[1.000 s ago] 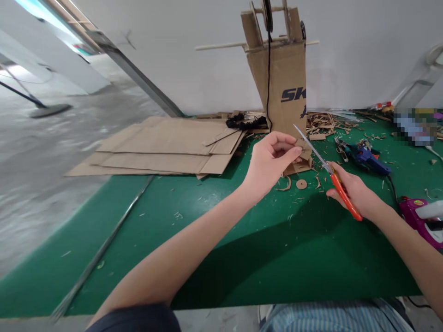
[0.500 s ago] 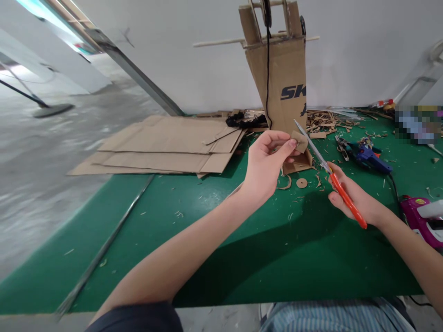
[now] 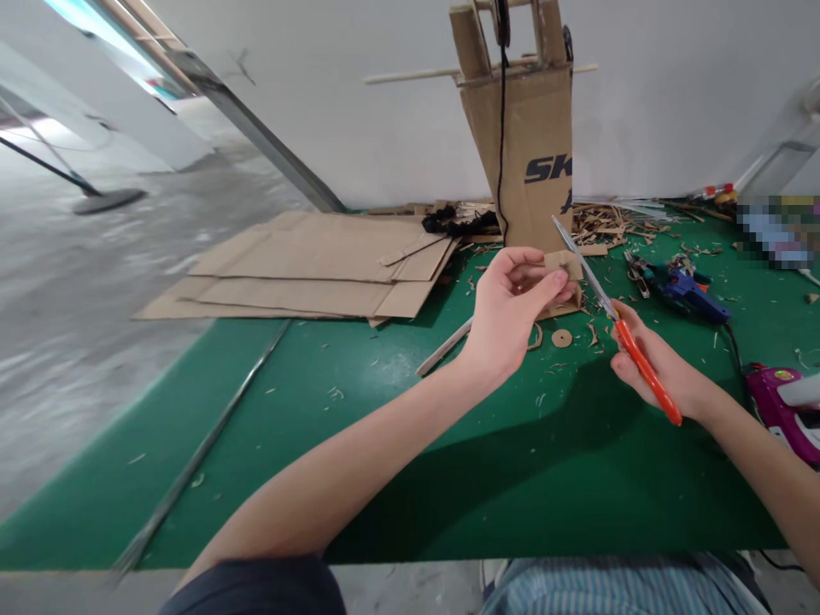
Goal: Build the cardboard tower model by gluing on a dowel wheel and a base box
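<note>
My left hand (image 3: 507, 312) pinches a small piece of cardboard (image 3: 568, 264) between thumb and fingers. Orange-handled scissors (image 3: 644, 367) are in my right hand (image 3: 653, 359), their blades pointing up and away, close to the right edge of the piece. Whether the blades touch it I cannot tell. Just below, a small cardboard disc (image 3: 562, 339) with a centre hole lies on the green table (image 3: 448, 478). Behind my left hand stands a tall cardboard structure (image 3: 535, 128) with a stick across it and a black cord hanging down its front.
Flat cardboard sheets (image 3: 307, 256) are stacked at the left. Cardboard scraps (image 3: 606, 224) lie behind. On the right are a blue glue gun (image 3: 688, 290) and a magenta tool (image 3: 778, 401). A thin rod bundle (image 3: 211, 440) crosses the left side; a stick (image 3: 444, 346) lies near my left wrist.
My left hand has shifted slightly right and turned the cardboard piece, bringing it nearer the scissors. The stick by my left wrist shows more now. The whole view has shifted a little.
</note>
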`<action>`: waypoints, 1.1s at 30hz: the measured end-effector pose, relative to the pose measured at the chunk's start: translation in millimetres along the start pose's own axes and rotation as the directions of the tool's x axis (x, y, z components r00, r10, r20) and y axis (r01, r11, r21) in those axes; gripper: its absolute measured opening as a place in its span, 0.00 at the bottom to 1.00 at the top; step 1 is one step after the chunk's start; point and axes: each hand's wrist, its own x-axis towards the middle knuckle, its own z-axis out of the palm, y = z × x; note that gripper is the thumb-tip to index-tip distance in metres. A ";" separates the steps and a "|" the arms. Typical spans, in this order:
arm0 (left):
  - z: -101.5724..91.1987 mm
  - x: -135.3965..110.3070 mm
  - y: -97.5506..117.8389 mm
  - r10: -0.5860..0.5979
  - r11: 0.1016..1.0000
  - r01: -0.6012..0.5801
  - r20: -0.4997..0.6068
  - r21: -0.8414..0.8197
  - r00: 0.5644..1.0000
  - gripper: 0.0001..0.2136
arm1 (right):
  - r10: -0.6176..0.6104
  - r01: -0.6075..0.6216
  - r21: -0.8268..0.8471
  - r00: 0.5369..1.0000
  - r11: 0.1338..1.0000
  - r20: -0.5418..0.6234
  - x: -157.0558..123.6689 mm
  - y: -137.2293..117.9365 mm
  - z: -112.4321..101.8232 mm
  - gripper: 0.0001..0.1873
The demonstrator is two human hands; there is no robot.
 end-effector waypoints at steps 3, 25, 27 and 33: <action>-0.3 0.4 -0.6 0.020 1.000 -0.020 0.001 0.005 1.000 0.17 | 0.010 -0.013 0.045 0.998 0.999 0.063 -0.5 0.0 -0.7 0.34; 4.6 -4.0 5.9 -0.168 0.980 0.165 -0.020 -0.108 0.986 0.10 | -0.020 0.022 0.105 0.999 0.994 -0.025 3.7 0.0 4.5 0.33; 4.0 -4.0 3.9 -0.195 0.977 0.192 -0.026 -0.096 0.980 0.11 | -0.010 0.012 0.090 1.000 0.996 -0.022 3.8 -1.5 5.0 0.33; 2.7 -1.0 1.1 -0.146 0.985 0.143 -0.026 -0.101 0.989 0.10 | 0.068 -0.068 0.012 0.997 0.998 -0.023 0.7 -1.8 8.7 0.37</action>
